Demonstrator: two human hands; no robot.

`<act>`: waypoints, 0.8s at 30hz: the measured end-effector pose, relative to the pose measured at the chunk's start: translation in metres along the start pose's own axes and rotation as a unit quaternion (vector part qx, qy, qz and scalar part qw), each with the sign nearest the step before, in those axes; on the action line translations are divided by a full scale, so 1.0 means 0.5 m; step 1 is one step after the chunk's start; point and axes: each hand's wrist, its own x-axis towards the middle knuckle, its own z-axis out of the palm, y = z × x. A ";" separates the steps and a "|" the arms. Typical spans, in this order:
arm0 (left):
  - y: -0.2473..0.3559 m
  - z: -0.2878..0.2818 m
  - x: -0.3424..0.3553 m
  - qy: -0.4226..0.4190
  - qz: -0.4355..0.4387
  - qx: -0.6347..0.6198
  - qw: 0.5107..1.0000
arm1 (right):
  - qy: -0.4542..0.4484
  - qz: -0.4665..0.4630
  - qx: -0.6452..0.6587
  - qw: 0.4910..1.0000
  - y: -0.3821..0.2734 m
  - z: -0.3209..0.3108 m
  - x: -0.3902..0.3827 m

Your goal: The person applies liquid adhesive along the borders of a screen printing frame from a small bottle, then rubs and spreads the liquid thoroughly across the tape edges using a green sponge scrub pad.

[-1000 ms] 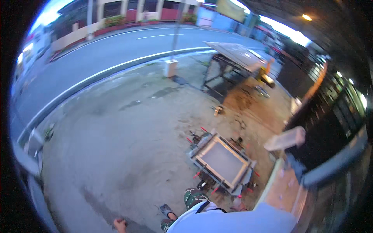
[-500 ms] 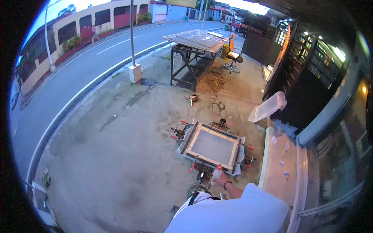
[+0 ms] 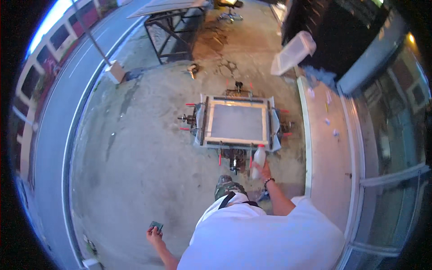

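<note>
My right hand (image 3: 263,170) is wrapped round a whitish plastic bottle (image 3: 259,157) with a red cap, held upright by the near right side of a framed panel. Out to the left and low, my left hand (image 3: 155,235) pinches a small dark green piece (image 3: 157,226), perhaps a scouring pad; its exact kind is unclear. The framed panel (image 3: 238,122) has a grey middle bordered by tan tape and dark bars. Red-handled clamps (image 3: 280,134) stand around its sides. Pale sheeting (image 3: 275,143) sticks out under its edge.
A dark metal-framed table (image 3: 168,31) stands at the back, left of an office chair (image 3: 231,15). A roll of tape (image 3: 192,69) lies on the concrete floor. To the right, a translucent white bin (image 3: 294,53) leans by a raised ledge (image 3: 321,157) with scattered scraps. A pole base (image 3: 114,73) borders the road.
The view has tilted downward. My left hand has come into sight at the lower left with the green piece. The bottle stays in my right hand beside the panel's near edge.
</note>
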 end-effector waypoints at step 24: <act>0.081 1.244 0.301 -0.639 0.110 0.435 0.625 | 0.244 0.160 -0.139 0.946 -0.079 -0.052 0.208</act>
